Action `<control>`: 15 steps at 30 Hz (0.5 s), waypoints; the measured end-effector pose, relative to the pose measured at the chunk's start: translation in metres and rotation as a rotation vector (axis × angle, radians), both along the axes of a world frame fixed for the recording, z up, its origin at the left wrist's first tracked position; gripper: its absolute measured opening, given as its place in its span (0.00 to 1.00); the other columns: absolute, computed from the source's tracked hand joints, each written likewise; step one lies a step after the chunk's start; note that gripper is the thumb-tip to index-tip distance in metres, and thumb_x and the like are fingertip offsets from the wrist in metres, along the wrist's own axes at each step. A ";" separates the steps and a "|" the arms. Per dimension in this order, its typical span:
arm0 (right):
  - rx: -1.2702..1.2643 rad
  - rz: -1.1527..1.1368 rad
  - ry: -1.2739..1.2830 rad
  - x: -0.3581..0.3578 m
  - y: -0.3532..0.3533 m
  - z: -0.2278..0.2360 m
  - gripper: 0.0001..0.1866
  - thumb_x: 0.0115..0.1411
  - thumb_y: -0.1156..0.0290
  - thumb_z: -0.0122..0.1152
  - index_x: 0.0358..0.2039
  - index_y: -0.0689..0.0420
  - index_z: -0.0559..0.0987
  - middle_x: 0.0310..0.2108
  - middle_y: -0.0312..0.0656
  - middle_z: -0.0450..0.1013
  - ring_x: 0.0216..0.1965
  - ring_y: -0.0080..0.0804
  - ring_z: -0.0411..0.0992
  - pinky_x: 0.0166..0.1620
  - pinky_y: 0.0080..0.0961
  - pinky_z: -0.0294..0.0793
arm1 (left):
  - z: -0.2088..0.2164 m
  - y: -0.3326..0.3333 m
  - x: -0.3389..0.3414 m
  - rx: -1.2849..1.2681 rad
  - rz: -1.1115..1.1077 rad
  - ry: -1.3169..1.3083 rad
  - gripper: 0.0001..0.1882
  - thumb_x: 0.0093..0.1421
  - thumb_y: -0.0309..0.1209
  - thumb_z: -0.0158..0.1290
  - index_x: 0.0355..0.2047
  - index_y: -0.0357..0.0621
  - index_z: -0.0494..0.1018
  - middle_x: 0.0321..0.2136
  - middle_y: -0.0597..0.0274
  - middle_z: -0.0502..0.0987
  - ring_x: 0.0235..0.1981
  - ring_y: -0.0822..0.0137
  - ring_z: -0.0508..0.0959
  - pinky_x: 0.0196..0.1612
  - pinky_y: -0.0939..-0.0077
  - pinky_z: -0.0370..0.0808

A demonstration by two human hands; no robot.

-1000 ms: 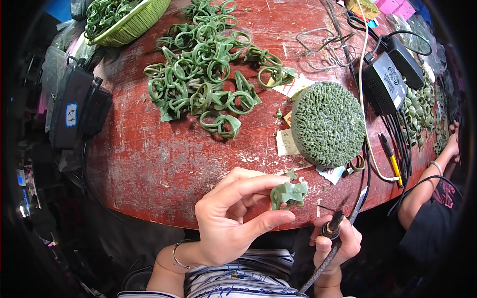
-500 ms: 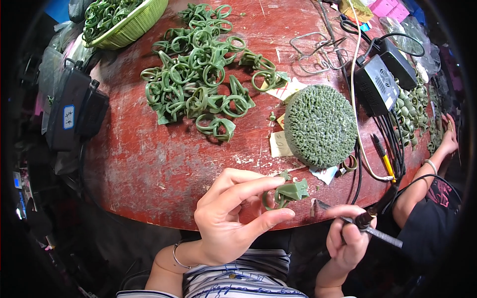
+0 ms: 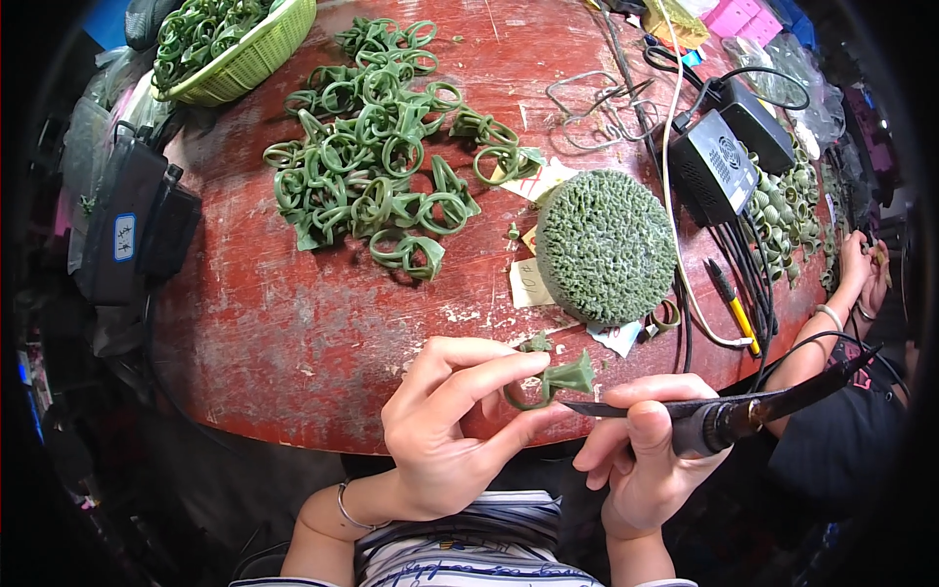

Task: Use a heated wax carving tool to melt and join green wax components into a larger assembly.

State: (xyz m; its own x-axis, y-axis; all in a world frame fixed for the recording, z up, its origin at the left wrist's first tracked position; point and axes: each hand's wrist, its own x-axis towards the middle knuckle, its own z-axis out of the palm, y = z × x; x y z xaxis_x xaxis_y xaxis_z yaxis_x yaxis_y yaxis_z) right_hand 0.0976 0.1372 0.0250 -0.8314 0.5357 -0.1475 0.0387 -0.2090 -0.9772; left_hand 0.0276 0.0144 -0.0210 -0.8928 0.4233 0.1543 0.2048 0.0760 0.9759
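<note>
Between left fingers (image 3: 499, 375) sits one green ring (image 3: 564, 380).

Bright light here across the left hand (image 3: 440, 430) and the red table (image 3: 293, 352) beyond it, soft shadows under the green rings (image 3: 401, 147), while the floor (image 3: 289, 474) left of the wrist lies in gloom. The table's near edge bows, black swallowing the corners!

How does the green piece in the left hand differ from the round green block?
The green piece is small, with a ring and a flared end; the round block is far larger and disc-shaped. The piece looks smooth, the block rough and pitted. The left hand holds the piece; the block rests on the red table. Both are green.
</note>
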 end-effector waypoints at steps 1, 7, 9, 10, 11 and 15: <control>0.004 0.001 -0.003 -0.001 -0.001 0.000 0.09 0.57 0.73 0.53 0.32 0.68 0.71 0.15 0.47 0.71 0.13 0.23 0.67 0.14 0.14 0.64 | -0.001 0.001 0.000 0.027 0.039 0.021 0.21 0.37 0.20 0.65 0.36 0.41 0.75 0.32 0.63 0.70 0.20 0.82 0.69 0.18 0.89 0.66; 0.034 0.035 -0.010 -0.002 0.000 0.004 0.08 0.56 0.76 0.53 0.33 0.68 0.71 0.15 0.45 0.70 0.14 0.22 0.68 0.16 0.13 0.65 | 0.000 0.000 0.000 0.016 0.023 0.010 0.22 0.37 0.19 0.64 0.36 0.41 0.75 0.33 0.62 0.70 0.23 0.80 0.71 0.19 0.89 0.69; 0.042 0.049 -0.017 -0.003 0.000 0.004 0.08 0.56 0.76 0.53 0.33 0.68 0.71 0.15 0.45 0.70 0.14 0.21 0.67 0.16 0.13 0.65 | -0.001 0.000 0.000 0.023 0.022 0.022 0.22 0.37 0.18 0.64 0.36 0.41 0.75 0.33 0.62 0.70 0.23 0.80 0.71 0.19 0.89 0.69; 0.043 0.049 -0.018 -0.003 0.000 0.005 0.08 0.56 0.76 0.53 0.33 0.68 0.71 0.15 0.45 0.70 0.14 0.21 0.67 0.16 0.13 0.65 | -0.002 0.000 0.000 0.029 0.021 0.034 0.22 0.37 0.18 0.64 0.36 0.41 0.75 0.33 0.62 0.70 0.24 0.80 0.71 0.20 0.89 0.69; 0.044 0.055 -0.031 -0.002 0.001 0.005 0.07 0.56 0.76 0.53 0.33 0.68 0.71 0.15 0.45 0.71 0.15 0.21 0.68 0.17 0.13 0.66 | -0.002 0.000 0.000 0.030 0.021 0.033 0.22 0.37 0.18 0.64 0.36 0.41 0.75 0.33 0.62 0.70 0.24 0.80 0.71 0.20 0.89 0.69; 0.046 0.018 -0.059 -0.002 -0.003 0.006 0.07 0.55 0.78 0.54 0.33 0.68 0.71 0.17 0.46 0.72 0.17 0.23 0.70 0.20 0.15 0.70 | 0.000 0.002 0.001 0.022 0.024 0.024 0.22 0.37 0.19 0.64 0.36 0.42 0.75 0.32 0.62 0.70 0.23 0.80 0.71 0.19 0.88 0.69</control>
State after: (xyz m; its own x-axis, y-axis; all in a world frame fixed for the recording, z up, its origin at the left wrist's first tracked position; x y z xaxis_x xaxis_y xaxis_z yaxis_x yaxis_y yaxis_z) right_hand 0.0958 0.1344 0.0307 -0.8315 0.5280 -0.1724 0.1003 -0.1626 -0.9816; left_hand 0.0282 0.0162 -0.0214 -0.8985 0.3980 0.1852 0.2267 0.0594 0.9721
